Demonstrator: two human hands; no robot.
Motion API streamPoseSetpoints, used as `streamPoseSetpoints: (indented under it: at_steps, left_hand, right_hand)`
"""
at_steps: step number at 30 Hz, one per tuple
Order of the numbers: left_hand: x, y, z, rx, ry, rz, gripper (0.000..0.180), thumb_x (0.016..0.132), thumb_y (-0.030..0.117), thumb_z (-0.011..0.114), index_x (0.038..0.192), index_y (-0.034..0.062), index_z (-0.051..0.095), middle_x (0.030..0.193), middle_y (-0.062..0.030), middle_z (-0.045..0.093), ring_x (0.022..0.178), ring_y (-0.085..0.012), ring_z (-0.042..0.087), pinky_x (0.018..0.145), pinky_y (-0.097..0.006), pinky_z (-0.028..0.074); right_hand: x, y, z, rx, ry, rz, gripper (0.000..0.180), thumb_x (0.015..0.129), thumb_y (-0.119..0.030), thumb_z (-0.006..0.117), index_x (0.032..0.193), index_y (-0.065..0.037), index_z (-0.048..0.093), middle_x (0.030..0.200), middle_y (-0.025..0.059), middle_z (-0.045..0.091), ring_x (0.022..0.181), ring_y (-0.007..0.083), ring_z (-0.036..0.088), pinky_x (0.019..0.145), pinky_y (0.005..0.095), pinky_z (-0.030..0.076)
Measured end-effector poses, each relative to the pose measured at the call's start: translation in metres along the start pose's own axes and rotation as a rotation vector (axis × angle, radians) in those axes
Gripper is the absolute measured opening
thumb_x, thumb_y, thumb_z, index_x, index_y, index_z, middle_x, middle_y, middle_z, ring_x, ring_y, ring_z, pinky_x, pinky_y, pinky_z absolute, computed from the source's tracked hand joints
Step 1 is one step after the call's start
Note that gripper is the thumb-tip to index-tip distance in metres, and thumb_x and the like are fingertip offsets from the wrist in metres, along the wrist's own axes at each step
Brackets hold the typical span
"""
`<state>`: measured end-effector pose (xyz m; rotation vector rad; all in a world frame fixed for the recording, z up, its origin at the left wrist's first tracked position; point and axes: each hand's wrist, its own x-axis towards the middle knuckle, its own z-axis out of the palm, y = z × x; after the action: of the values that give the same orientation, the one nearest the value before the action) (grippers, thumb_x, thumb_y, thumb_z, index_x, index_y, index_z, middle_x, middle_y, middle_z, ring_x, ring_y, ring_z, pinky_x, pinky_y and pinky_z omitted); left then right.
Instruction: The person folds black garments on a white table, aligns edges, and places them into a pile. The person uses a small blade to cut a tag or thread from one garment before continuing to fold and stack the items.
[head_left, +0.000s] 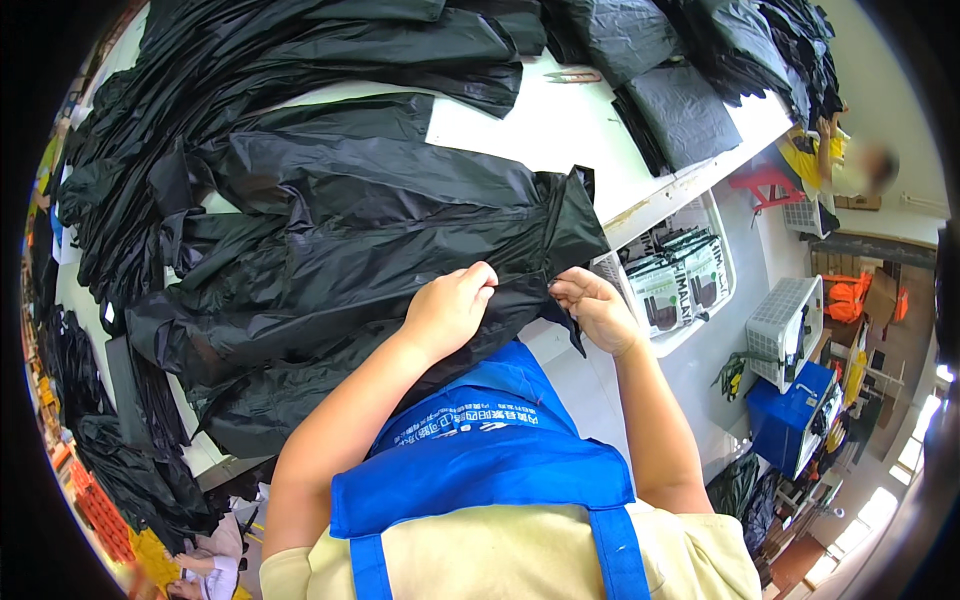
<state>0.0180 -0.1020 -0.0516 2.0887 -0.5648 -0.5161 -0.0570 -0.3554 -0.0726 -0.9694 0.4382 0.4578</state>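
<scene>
A black garment [340,240] of thin, shiny fabric lies spread and creased across the white table, its near edge hanging over toward my blue apron. My left hand [450,308] has its fingers closed on the near edge of the garment. Just to the right, my right hand [600,308] pinches the garment's end near a dangling black corner. What lies between the fingertips is partly hidden. A gathered band of fabric runs across the garment just beyond both hands.
More black garments [330,50] lie heaped on the table's far side. Small red-handled snips [573,77] and a folded black stack [685,115] lie beyond. Right of the table stand a white basket [722,240] holding printed bags, a white crate [775,335] and a blue box [790,418].
</scene>
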Motion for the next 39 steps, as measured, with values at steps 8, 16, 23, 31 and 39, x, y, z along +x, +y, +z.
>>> streamPoseSetpoints:
  at_steps: [8,16,23,31,39]
  left_hand:
    - [0.015,0.024,0.012,0.049,0.003,0.082,0.028,0.084,0.019,0.063,0.109,0.0086,0.059,0.105,-0.0119,0.062,0.094,-0.0333,0.061,0.078,-0.039,0.05]
    - [0.035,0.021,0.02,0.028,-0.062,-0.018,0.016,0.083,0.018,0.064,0.092,0.005,0.062,0.088,-0.0131,0.065,0.083,-0.0329,0.063,0.071,-0.039,0.05]
    - [0.037,0.026,0.021,0.066,-0.071,-0.05,0.028,0.082,0.01,0.064,0.109,0.0102,0.057,0.094,-0.0103,0.066,0.087,-0.0283,0.065,0.074,-0.037,0.051]
    - [0.045,0.026,0.029,0.19,-0.17,0.185,0.034,0.08,0.001,0.058,0.11,0.0181,0.059,0.09,-0.007,0.057,0.087,-0.0269,0.061,0.073,-0.039,0.051]
    - [0.052,0.029,0.03,0.176,-0.285,0.121,0.025,0.08,0.005,0.06,0.104,0.0109,0.061,0.098,-0.0074,0.06,0.088,-0.0276,0.061,0.075,-0.037,0.051]
  right_hand:
    - [-0.009,-0.019,0.015,-0.394,-0.032,-0.047,0.036,0.084,0.005,0.051,0.12,0.002,0.053,0.115,0.0125,0.063,0.103,0.0164,0.06,0.089,0.0266,0.046]
    - [0.132,-0.131,-0.054,-1.347,0.516,-0.71,0.03,0.086,-0.008,0.054,0.114,0.001,0.06,0.113,0.0186,0.063,0.106,0.0314,0.061,0.091,0.0384,0.047]
    - [0.275,-0.148,-0.055,-1.967,0.786,-0.839,0.043,0.088,-0.015,0.047,0.131,-0.014,0.049,0.129,0.0054,0.054,0.12,0.0272,0.048,0.09,0.0407,0.044]
    - [0.185,-0.112,-0.058,-1.547,0.609,-0.839,0.016,0.087,-0.011,0.051,0.097,-0.003,0.061,0.095,0.0176,0.06,0.086,0.0321,0.059,0.08,0.0393,0.049]
    - [0.019,-0.049,-0.039,-0.678,0.545,-0.365,0.013,0.095,-0.012,0.05,0.096,0.001,0.055,0.078,0.0087,0.061,0.065,0.0155,0.056,0.065,0.0327,0.048]
